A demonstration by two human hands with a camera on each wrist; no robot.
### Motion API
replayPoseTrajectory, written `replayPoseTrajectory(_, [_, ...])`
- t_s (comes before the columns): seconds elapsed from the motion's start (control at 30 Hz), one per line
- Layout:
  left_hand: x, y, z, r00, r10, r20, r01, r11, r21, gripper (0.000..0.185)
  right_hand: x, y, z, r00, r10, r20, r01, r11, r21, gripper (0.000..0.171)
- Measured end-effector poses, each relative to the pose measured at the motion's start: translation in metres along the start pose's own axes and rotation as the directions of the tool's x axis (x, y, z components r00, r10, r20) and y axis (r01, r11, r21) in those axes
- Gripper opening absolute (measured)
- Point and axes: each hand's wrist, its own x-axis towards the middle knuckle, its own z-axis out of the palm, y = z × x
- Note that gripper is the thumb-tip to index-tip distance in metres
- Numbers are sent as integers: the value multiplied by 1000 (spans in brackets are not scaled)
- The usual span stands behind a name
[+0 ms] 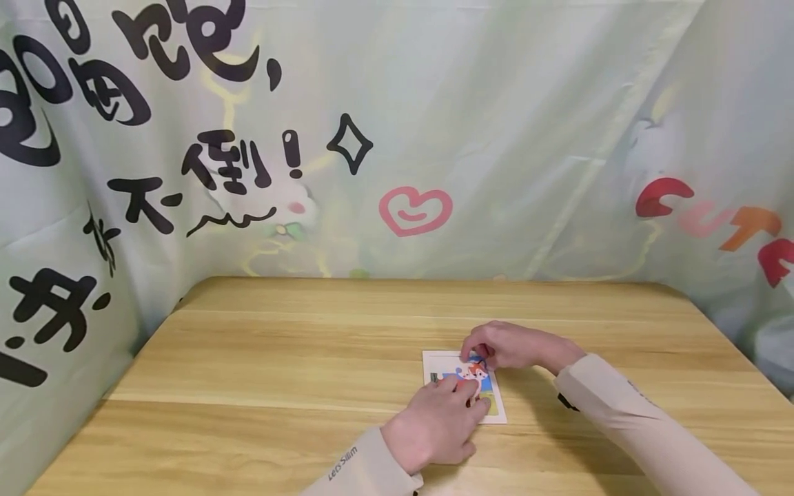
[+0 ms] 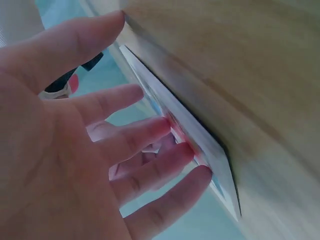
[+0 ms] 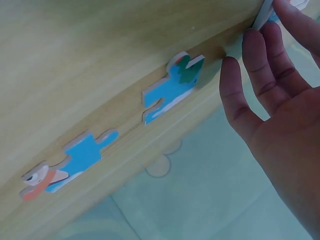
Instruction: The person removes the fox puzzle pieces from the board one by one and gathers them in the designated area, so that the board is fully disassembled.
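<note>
A small white-bordered jigsaw board (image 1: pixel 439 359) with a colourful cartoon animal picture lies on the wooden table. Over its near left part, my left hand (image 1: pixel 434 421) is spread, its fingertips resting on the picture; the left wrist view shows these fingers (image 2: pixel 150 172) nearly straight along the board's face. At the far right corner, my right hand (image 1: pixel 510 344) pinches a small puzzle piece (image 3: pixel 263 14) between thumb and fingertips, close over the picture. The curled fingers hide most of that piece.
In the right wrist view, a blue piece with green (image 3: pixel 175 87) and a blue piece with an orange and white end (image 3: pixel 82 154) lie on the table near its edge. A printed cloth (image 1: pixel 496 138) hangs behind the wooden table (image 1: pixel 279 344).
</note>
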Motion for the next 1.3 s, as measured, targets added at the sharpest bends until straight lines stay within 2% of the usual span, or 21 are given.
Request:
replayPoseTrajectory(0.13, [1,2,2,1000,-15,-2,15,1000,2,56,1,0,0,1000,1,3,-1,1000,-8,44])
replayPoseTrajectory(0.37, [3,2,2,999,-13,40,15,999,-46,61,2,-3,2,1000,-20,-21,19,997,-70,44])
replayPoseTrajectory(0.53, [3,-3,2,997,-3,79,10,997,-82,65,4,-6,4,995,-80,-59,69,984,-161,38])
replayPoseTrajectory(0.63, [3,-5,1,997,9,75,-2,996,-86,64,4,-7,5,991,-111,-78,96,979,-181,37])
replayPoseTrajectory(0.87, [5,-5,0,997,12,74,-6,996,-85,64,3,-6,2,991,-103,-89,91,987,-134,35])
replayPoseTrajectory(1.2, [6,-1,1,997,-12,73,14,999,-38,63,-3,-3,-10,992,-22,-125,30,998,61,29])
replayPoseTrajectory(1.3, [5,2,1,997,-27,70,27,1000,-11,62,-8,-2,-16,990,-5,-142,17,996,83,26])
